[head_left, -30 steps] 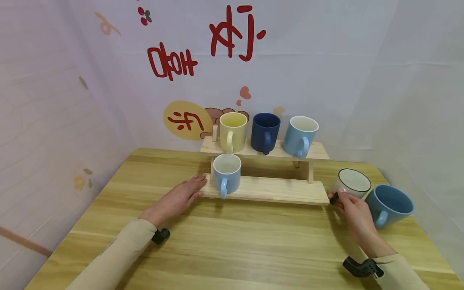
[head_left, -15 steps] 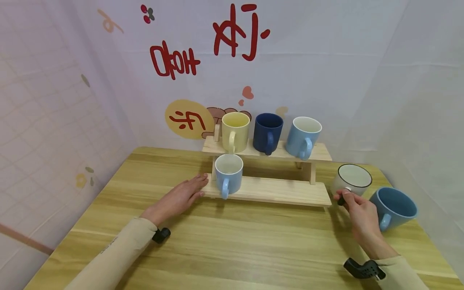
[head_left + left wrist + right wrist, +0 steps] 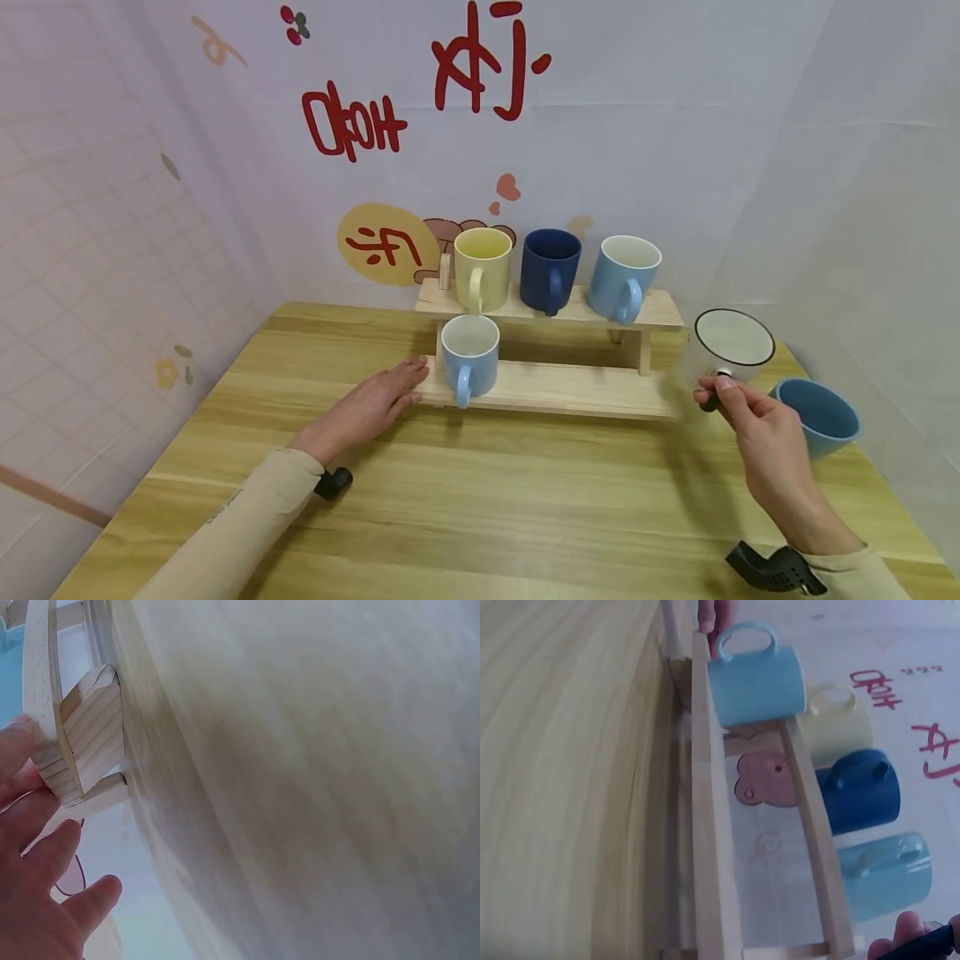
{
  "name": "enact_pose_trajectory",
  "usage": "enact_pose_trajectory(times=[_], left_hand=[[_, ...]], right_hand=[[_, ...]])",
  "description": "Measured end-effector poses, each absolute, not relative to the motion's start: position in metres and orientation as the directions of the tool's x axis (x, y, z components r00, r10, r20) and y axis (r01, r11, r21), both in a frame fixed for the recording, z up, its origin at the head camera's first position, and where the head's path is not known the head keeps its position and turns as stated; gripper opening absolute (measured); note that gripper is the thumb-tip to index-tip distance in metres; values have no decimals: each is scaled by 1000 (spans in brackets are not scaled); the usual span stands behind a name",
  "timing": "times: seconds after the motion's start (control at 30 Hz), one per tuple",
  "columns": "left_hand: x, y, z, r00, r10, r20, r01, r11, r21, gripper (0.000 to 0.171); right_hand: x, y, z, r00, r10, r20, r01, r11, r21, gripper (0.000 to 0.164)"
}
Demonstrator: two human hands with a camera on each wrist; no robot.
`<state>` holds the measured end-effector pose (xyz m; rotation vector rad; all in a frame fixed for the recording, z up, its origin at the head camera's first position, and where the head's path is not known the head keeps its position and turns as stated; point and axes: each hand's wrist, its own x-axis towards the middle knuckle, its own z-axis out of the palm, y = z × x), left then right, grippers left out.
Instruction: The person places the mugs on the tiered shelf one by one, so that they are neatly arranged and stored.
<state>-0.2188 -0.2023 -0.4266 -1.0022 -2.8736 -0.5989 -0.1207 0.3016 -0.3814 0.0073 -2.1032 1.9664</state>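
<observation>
My right hand [image 3: 776,446] pinches the black handle [image 3: 708,405] of a white mug [image 3: 731,340] with a dark rim. The mug hangs above the table, just off the right end of a two-tier wooden rack [image 3: 577,392]. In the right wrist view only fingertips and the black handle [image 3: 930,946] show at the lower right corner. My left hand [image 3: 367,412] lies with its fingers extended against the left end of the lower shelf. The left wrist view shows those fingers [image 3: 46,851] touching the shelf's end [image 3: 56,769]. A light blue mug [image 3: 471,362] stands on that shelf near them.
The upper shelf bears a yellow mug [image 3: 482,268], a navy mug [image 3: 550,271] and a light blue mug [image 3: 622,275]. A darker blue mug [image 3: 821,417] stands on the table, partly behind my right hand. A printed cloth [image 3: 637,150] hangs behind.
My right hand has taken hold of the white mug's handle and lifted it off the table. The left hand stays at the rack.
</observation>
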Motion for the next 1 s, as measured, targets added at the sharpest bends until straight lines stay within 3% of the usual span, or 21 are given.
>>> enact_pose_trajectory(times=[0.37,1.0], left_hand=[[-218,-204,-429,-795,586,158,600,718,353,52],[-217,-203,-429,-794,583,171,602,715,356,53]], right_hand=[[-107,272,-371,-981,82,174,-176,-11,-984,36],[-107,223,-373,-988,0,157,-157,27,-987,37]])
